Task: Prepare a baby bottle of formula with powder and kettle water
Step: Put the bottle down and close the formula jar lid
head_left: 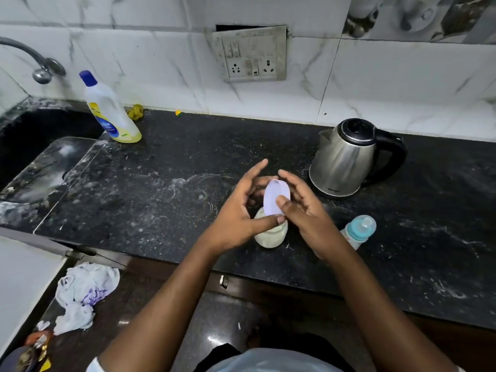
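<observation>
Between both hands, left hand [236, 218] and right hand [303, 210], a lid [276, 196] is held over the powder jar [270, 233]. Right of them, bottle [358, 230] stays capped and kettle [346, 157] unpoured; mixing seems undone.

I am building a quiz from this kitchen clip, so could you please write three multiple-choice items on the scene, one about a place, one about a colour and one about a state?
1. Where does the stainless steel kettle with the black handle stand?
A. In the sink
B. On the black stone counter, right of the hands
C. On the floor

2. What colour is the collar of the small baby bottle?
A. Red
B. Black
C. Teal

3. In what state is the pale lilac round lid?
A. Tilted above the small clear jar of pale powder, held by the left hand and the right hand
B. Lying flat on the counter
C. Closed flat on the jar

Answers: 1 B, the kettle sits on the counter near the right hand. 2 C, the ring around the teat is teal. 3 A, fingers of both hands grip the slanted lid over the jar.
</observation>
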Demonstrator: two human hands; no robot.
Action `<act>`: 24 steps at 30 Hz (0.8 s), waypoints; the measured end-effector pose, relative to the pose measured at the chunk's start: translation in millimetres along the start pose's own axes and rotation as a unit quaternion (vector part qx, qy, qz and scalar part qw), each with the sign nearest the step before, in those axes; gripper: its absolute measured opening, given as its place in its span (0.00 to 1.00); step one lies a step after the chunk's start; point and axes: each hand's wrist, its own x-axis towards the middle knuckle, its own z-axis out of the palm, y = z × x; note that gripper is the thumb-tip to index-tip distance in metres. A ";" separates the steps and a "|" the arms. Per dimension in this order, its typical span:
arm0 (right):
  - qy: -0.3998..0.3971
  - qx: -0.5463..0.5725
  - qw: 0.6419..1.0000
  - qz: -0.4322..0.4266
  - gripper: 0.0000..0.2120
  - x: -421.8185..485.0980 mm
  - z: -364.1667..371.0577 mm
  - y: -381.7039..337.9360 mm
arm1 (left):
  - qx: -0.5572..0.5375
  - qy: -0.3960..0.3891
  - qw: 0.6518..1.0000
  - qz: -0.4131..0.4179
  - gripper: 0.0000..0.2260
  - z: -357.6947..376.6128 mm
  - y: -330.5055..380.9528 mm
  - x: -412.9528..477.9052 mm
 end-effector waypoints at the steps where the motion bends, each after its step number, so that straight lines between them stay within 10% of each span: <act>1: -0.009 0.003 1.000 0.001 0.23 1.3 0.2 -1.9 | -0.012 -0.003 1.000 -0.001 0.46 5.1 -0.9 -0.4; 7: 0.036 -0.077 0.996 -0.007 0.24 7.1 -12.7 -8.8 | 0.130 -0.012 0.991 -0.033 0.59 11.2 -30.0 -0.1; 12: -0.050 -0.492 0.869 -0.003 0.34 18.4 -22.5 5.1 | 0.201 -0.016 0.973 -0.115 0.62 12.2 -77.0 -7.3; 24: -0.204 -0.539 0.817 -0.024 0.35 35.2 -11.8 32.6 | 0.051 0.090 0.988 -0.110 0.38 37.4 -124.0 -7.5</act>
